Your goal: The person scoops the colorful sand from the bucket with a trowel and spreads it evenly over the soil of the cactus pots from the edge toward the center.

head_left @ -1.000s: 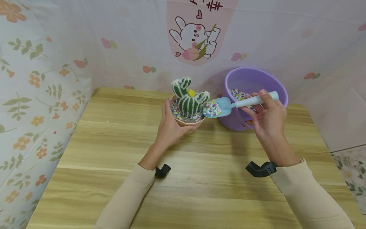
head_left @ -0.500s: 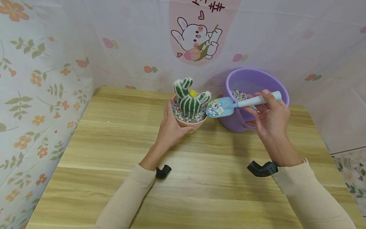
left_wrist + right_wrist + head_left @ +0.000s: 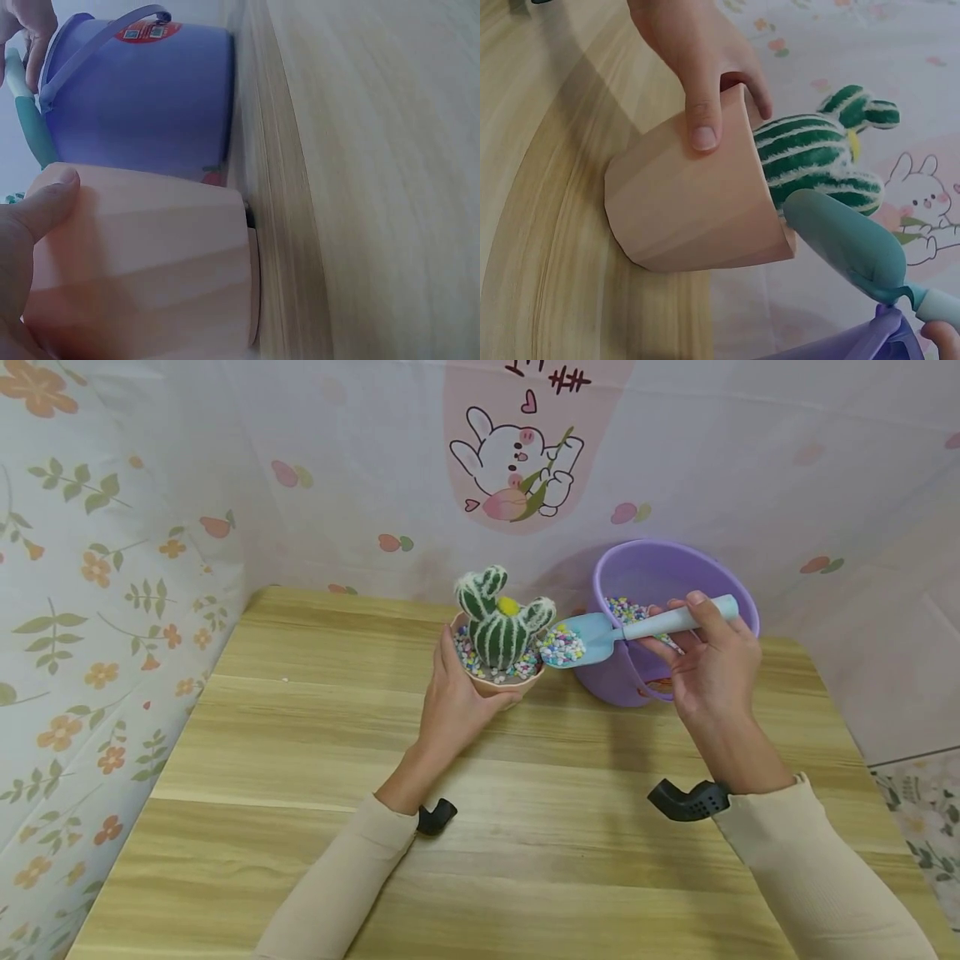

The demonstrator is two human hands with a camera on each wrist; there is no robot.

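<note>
My left hand [image 3: 459,697] grips the rim of a peach flower pot [image 3: 694,191], its thumb on the near outer wall. A green striped cactus [image 3: 501,639] with white fuzz and a yellow bloom stands in the pot among colourful pebbles. My right hand [image 3: 716,664] holds a light blue hand trowel [image 3: 596,639] by its pale handle. Pastel pebbles [image 3: 562,646] fill the front of its scoop, and the tip reaches the pot's right rim. In the left wrist view the pot [image 3: 142,262] hides the cactus almost wholly.
Right of the pot stands a purple bucket [image 3: 611,681] with more pebbles [image 3: 628,610] inside, under the trowel handle. Its carrying handle [image 3: 97,52] hangs toward the front. A patterned cloth [image 3: 337,460] rises behind the wooden table [image 3: 525,843].
The trowel has shifted slightly right since a second ago and is nearly still in the last half second. My left hand has turned a little around the pot, its wrist moving right.
</note>
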